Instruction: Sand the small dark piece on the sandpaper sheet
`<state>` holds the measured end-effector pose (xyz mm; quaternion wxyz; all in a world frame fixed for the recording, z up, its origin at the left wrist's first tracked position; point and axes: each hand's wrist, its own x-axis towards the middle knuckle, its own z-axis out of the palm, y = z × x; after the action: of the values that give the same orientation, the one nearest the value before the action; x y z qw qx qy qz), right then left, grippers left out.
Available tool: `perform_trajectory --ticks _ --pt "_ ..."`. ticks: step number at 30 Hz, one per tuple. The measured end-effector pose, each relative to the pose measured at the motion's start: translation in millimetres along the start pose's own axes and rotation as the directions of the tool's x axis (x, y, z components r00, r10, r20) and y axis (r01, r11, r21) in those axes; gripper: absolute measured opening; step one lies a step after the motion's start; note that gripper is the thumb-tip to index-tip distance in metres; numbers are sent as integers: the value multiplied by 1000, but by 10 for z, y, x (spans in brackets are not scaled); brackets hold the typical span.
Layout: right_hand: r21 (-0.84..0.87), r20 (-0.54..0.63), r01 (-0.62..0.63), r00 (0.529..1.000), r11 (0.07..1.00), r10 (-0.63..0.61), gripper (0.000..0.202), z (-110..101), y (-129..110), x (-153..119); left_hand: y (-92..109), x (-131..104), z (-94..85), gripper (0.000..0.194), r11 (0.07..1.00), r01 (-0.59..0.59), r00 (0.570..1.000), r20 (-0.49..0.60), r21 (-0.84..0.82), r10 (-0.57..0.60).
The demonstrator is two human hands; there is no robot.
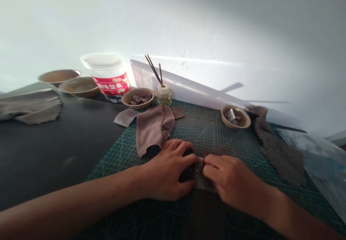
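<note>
My left hand (169, 173) lies low over the green cutting mat (116, 164), its fingers spread and the thumb apart. Its index finger and thumb press on the left edge of a small pale sheet (200, 181). A dark patch (186, 171) shows in the gap between them; what it is I cannot tell. Close on the right, my right hand (229, 177) is closed in a pinch over the same sheet. Whatever its fingertips hold is hidden. Beyond my left hand lies a crumpled mauve cloth (154, 126).
Along the wall stand a bowl of dark reddish stones (137, 105), a reed diffuser (163, 96), a red-labelled tub (108, 78) and two bowls (61, 76). A small bowl with pieces (244, 121) and a grey-brown cloth (281, 157) are right. Another cloth (32, 105) lies far left.
</note>
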<state>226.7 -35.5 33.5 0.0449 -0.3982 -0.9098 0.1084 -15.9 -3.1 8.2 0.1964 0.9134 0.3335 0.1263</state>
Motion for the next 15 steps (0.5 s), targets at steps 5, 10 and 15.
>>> perform_trajectory --ticks 5,10,15 --pt "85 105 14 994 996 -23 20 -11 5 -13 -2 -2 5 53 1000 4 1000 1 -1 -4" --pt "-13 -11 -45 999 999 45 19 1 17 12 6 4 -10 52 1000 1 1000 7 0 -1" --pt "122 107 64 991 991 -77 20 -3 6 -10 7 16 -6 52 1000 3 1000 2 -4 -3"
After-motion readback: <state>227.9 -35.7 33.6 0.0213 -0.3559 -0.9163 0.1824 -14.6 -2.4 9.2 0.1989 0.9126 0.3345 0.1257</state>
